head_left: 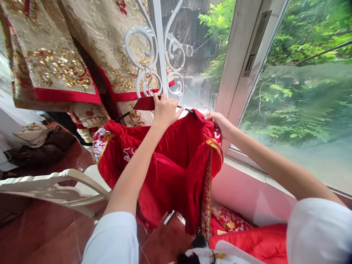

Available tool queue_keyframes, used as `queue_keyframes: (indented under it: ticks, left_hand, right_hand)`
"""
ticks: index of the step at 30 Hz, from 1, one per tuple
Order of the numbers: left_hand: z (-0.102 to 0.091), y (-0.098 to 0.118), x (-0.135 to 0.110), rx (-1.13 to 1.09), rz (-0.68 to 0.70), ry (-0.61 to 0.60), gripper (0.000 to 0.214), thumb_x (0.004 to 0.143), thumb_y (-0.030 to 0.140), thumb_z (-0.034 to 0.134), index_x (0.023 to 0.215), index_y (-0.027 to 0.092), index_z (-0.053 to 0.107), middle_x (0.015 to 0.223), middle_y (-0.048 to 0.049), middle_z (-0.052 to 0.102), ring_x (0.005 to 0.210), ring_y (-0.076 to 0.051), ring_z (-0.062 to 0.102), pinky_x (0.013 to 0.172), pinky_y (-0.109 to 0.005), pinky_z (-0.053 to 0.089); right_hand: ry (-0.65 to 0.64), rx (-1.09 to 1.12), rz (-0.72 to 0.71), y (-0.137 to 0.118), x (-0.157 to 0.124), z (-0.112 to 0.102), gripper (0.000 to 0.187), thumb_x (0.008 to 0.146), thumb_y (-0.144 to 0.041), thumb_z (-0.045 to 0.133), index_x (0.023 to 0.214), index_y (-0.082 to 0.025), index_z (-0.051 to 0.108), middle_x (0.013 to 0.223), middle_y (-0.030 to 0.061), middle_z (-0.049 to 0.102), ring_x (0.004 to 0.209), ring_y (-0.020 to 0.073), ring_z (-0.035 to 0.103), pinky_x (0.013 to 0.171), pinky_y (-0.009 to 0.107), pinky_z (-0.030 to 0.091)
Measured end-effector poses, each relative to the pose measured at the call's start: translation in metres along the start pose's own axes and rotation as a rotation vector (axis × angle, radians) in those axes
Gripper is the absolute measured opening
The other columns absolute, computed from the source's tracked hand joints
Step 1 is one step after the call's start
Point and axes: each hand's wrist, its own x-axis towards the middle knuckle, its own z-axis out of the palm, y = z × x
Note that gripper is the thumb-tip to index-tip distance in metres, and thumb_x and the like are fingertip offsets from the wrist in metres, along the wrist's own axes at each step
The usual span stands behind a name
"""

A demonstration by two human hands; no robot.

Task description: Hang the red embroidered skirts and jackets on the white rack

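A red garment [170, 172] with a gathered waist and gold and silver embroidered trim hangs from a black clip hanger [125, 116]. My left hand [165, 110] is closed round the middle of the hanger, against a flat dark red piece [145, 103]. Above it, the hanger's metal hook [150, 79] shows in front of the white scrollwork; whether it hangs there I cannot tell. At the hanger's right end, my right hand [218, 123] pinches the garment's waist edge near the clip. Some of its fingers are hidden behind the cloth.
Cream gowns [63, 69] with gold sequins and red hems hang at upper left. White metal scrollwork [159, 47] stands before a sliding window [233, 73]. A white chair [55, 187] is at left. More red embroidered cloth [253, 242] lies below the sill, and dark bags [41, 146] lie left.
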Motion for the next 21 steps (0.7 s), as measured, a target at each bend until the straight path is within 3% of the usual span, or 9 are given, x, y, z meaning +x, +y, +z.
queue_keyframes:
  ticks: [3, 6, 9, 12, 15, 21]
  left_hand:
    - [-0.002, 0.000, -0.006, 0.046, 0.053, -0.037, 0.048, 0.078, 0.055, 0.052, 0.107, 0.019, 0.064, 0.101, -0.0114, 0.066, 0.123, -0.040, 0.035, 0.106, -0.062, 0.008]
    - [-0.002, -0.001, -0.013, 0.060, 0.075, -0.061, 0.062, 0.070, 0.059, 0.060, 0.118, 0.020, 0.057, 0.113, -0.0121, 0.061, 0.128, -0.043, 0.028, 0.107, -0.064, 0.004]
    - [0.003, -0.003, -0.016, 0.060, 0.056, -0.048, 0.064, 0.070, 0.055, 0.063, 0.121, 0.019, 0.053, 0.118, -0.0128, 0.058, 0.130, -0.042, 0.026, 0.108, -0.065, 0.002]
    - [0.008, -0.005, -0.015, 0.045, 0.037, -0.026, 0.057, 0.072, 0.049, 0.063, 0.119, 0.019, 0.054, 0.118, -0.0111, 0.058, 0.130, -0.040, 0.027, 0.109, -0.066, 0.003]
    - [0.012, -0.006, -0.014, 0.019, 0.024, 0.001, 0.049, 0.073, 0.043, 0.064, 0.115, 0.020, 0.055, 0.116, -0.0107, 0.058, 0.130, -0.039, 0.028, 0.110, -0.065, 0.005]
    - [0.014, -0.005, -0.015, 0.000, 0.009, 0.048, 0.040, 0.072, 0.031, 0.065, 0.110, 0.019, 0.058, 0.111, -0.0121, 0.059, 0.131, -0.038, 0.030, 0.111, -0.063, 0.008]
  right_hand:
    - [0.053, -0.009, 0.033, 0.032, -0.003, -0.014, 0.024, 0.054, -0.023, 0.065, 0.075, -0.021, 0.052, 0.063, -0.0060, 0.052, 0.054, 0.0090, 0.048, 0.047, 0.020, 0.035]
    - [0.075, -0.050, -0.032, 0.044, -0.001, -0.014, 0.025, 0.058, -0.031, 0.065, 0.079, -0.022, 0.054, 0.072, -0.0055, 0.055, 0.059, 0.0101, 0.050, 0.050, 0.021, 0.035]
    - [0.077, -0.319, -0.203, 0.044, 0.001, -0.005, 0.027, 0.064, -0.039, 0.062, 0.084, -0.021, 0.056, 0.076, -0.0025, 0.057, 0.066, 0.0132, 0.052, 0.059, 0.026, 0.040]
    - [0.161, -0.697, -0.308, 0.045, 0.000, 0.004, 0.033, 0.069, -0.040, 0.060, 0.095, -0.020, 0.053, 0.080, -0.0003, 0.059, 0.069, 0.0159, 0.053, 0.066, 0.031, 0.041]
    - [0.271, -0.869, -0.292, 0.054, 0.000, 0.011, 0.046, 0.071, -0.043, 0.060, 0.106, -0.020, 0.043, 0.091, 0.0048, 0.061, 0.078, 0.0213, 0.058, 0.070, 0.036, 0.043]
    - [0.319, -1.191, -0.213, 0.074, -0.002, 0.026, 0.059, 0.080, -0.051, 0.050, 0.123, -0.016, 0.030, 0.110, 0.0158, 0.059, 0.089, 0.0290, 0.060, 0.066, 0.038, 0.045]
